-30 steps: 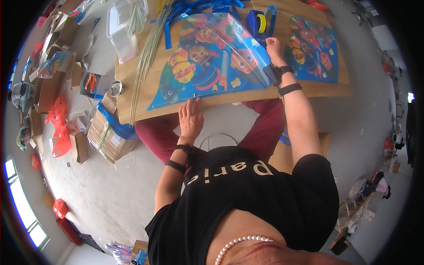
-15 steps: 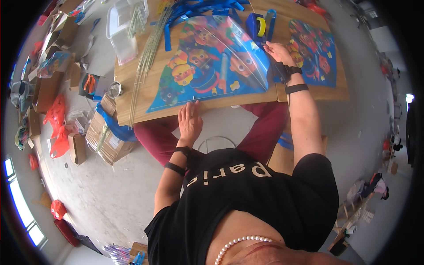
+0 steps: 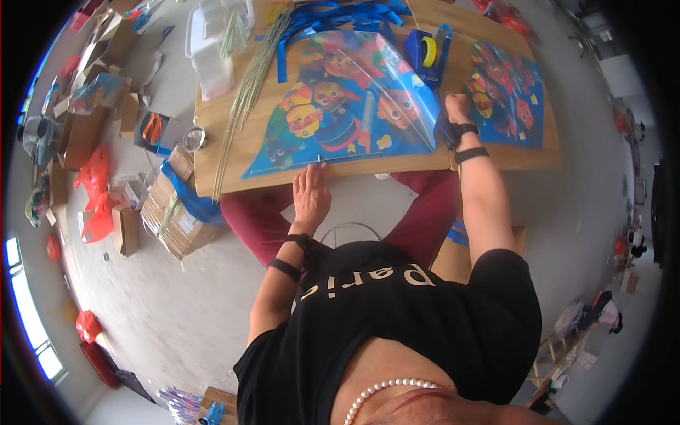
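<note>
A blue cartoon-printed sheet (image 3: 333, 117), shaped like a kite sail, lies on the wooden table with its right part folded up into a shiny crease. Along its near edge runs a thin pale rod (image 3: 283, 166). My left hand (image 3: 312, 195) rests at that near edge, fingers stretched out, their tips by the rod. Just beyond the sheet's right corner is my right hand (image 3: 458, 110), its fingers curled closed; whatever they may hold is hidden. A blue tape dispenser (image 3: 421, 57) with a yellow roll stands a little farther off.
A second printed sheet (image 3: 506, 99) lies on the right. Bundled thin sticks (image 3: 248, 92), blue ribbon strips (image 3: 333, 15) and a clear plastic tub (image 3: 212, 57) are at the back left. Cardboard boxes (image 3: 177, 212) and red bags (image 3: 95, 184) crowd the floor on the left.
My right hand has drawn back from the tape dispenser toward me, and its fingers have curled closed. The left hand stays at the sheet's near edge. The whole view has shifted slightly.
</note>
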`<state>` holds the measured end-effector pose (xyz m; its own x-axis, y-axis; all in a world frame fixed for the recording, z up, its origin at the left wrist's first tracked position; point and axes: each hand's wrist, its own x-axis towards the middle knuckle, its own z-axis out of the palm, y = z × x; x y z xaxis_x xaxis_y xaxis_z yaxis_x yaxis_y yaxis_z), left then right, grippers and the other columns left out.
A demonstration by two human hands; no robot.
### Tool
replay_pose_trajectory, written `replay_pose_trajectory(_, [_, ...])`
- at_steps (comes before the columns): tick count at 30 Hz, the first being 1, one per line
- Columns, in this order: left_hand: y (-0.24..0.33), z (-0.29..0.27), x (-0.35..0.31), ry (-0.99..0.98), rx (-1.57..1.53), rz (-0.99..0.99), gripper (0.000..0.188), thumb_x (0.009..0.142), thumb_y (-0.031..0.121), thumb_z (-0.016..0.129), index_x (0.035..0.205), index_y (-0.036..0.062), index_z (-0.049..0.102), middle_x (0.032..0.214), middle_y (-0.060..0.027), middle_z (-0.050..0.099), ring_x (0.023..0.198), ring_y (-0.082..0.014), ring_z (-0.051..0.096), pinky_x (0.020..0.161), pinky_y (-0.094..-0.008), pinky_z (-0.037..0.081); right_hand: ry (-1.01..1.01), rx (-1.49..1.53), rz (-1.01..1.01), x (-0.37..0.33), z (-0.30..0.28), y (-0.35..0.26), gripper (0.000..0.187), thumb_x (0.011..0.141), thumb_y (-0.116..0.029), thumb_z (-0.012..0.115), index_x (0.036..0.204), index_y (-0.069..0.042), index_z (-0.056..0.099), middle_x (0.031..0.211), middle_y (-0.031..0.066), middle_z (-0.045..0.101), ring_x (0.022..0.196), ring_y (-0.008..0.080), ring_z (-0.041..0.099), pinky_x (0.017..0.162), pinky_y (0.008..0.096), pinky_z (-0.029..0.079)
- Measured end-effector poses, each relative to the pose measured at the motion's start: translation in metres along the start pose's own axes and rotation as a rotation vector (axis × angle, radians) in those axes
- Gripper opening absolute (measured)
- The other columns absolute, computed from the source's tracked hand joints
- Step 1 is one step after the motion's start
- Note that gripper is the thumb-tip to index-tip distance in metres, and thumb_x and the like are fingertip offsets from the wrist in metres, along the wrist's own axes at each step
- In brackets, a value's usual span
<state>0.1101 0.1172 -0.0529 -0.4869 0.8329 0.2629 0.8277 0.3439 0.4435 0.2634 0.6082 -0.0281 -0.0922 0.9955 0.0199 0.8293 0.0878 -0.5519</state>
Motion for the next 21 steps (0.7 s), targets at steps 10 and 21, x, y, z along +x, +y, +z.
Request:
replay_pose_trajectory(10, [-0.016, -0.008, -0.014, 0.029, -0.014, -0.03, 0.067, 0.08, 0.009, 0.069, 0.144, 0.0063, 0.05, 0.14, -0.0187, 0.049, 0.131, -0.0388, 0.046, 0.112, -0.0513, 0.037, -0.503, 0.806, -0.4, -0.231, 0.01, -0.117, 0.032, 0.107, -0.032, 0.052, 0.108, -0.005, 0.069, 0.085, 0.0017, 0.061, 0.072, 0.0128, 0.06, 0.067, 0.0286, 0.049])
replay_pose_trajectory(21, [-0.029, -0.014, -0.021, 0.095, 0.077, -0.116, 0.051, 0.089, 0.01, 0.06, 0.139, -0.0009, 0.053, 0.14, -0.0157, 0.051, 0.135, -0.0336, 0.045, 0.114, -0.0472, 0.035, -1.301, 1.188, 0.358, -0.341, 0.084, -0.109, 0.038, 0.11, -0.033, 0.044, 0.117, 0.001, 0.059, 0.074, 0.001, 0.051, 0.058, 0.0099, 0.043, 0.054, 0.0254, 0.037])
